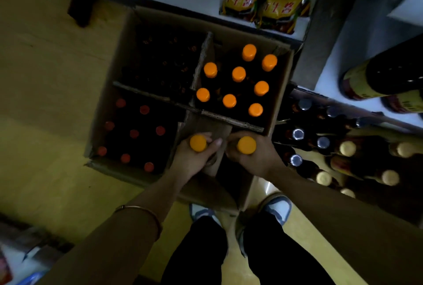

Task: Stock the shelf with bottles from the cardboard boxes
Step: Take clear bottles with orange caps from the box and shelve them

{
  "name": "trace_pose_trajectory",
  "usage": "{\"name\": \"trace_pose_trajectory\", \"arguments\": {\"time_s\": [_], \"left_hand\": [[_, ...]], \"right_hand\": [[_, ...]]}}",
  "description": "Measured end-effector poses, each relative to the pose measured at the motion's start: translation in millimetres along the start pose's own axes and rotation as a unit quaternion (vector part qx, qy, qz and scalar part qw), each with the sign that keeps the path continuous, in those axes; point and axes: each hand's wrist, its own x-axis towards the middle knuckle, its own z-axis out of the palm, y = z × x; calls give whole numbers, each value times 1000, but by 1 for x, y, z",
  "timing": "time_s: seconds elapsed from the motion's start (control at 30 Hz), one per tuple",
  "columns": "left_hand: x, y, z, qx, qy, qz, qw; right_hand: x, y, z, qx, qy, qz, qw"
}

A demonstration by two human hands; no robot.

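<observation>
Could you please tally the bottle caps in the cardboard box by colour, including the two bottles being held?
Orange caps standing in the far right compartment: 8
Orange caps held, one in the left hand, one in the right hand: 2
Red caps in the near left compartment: 9
Total: 19

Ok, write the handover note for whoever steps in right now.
Left hand grips an orange-capped bottle; right hand grips another. Both are over the box's near right compartment. Far right compartment holds eight orange caps; near left holds red caps; far left is too dark to count. Left: shelve these two on the shelf, then the rest.
</observation>
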Motion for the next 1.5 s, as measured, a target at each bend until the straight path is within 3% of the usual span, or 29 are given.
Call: {"name": "trace_pose_trajectory", "arguments": {"time_s": [0.23, 0.4, 0.57, 0.63, 0.87, 1.0, 1.23, 1.5], "left_hand": [[-120, 98, -16, 15, -73, 125, 989], [-197, 192, -27, 55, -124, 213, 967], [-256, 275, -33, 94, -139, 339, 926], [-278, 312, -32, 120, -134, 410, 894], [-372, 429, -22, 136, -173, 567, 794], [-423, 478, -2, 80, -235, 592, 767], [-527, 547, 51, 94, -340, 603, 715], [-638, 578, 140, 91, -426, 608, 664]], "right_hand": [[-93, -109, -90, 33, 95, 11, 995], [-167, -192, -155, -17, 101, -12, 995], [-245, -262, -204, -25, 194, -47, 980], [-278, -290, -220, 9, 248, -55, 967], [-390, -380, -273, 109, 420, -101, 895], [-447, -413, -297, 85, 513, -114, 847], [-563, -449, -333, 35, 606, -112, 787], [-685, -449, -374, 24, 695, -79, 714]]}}
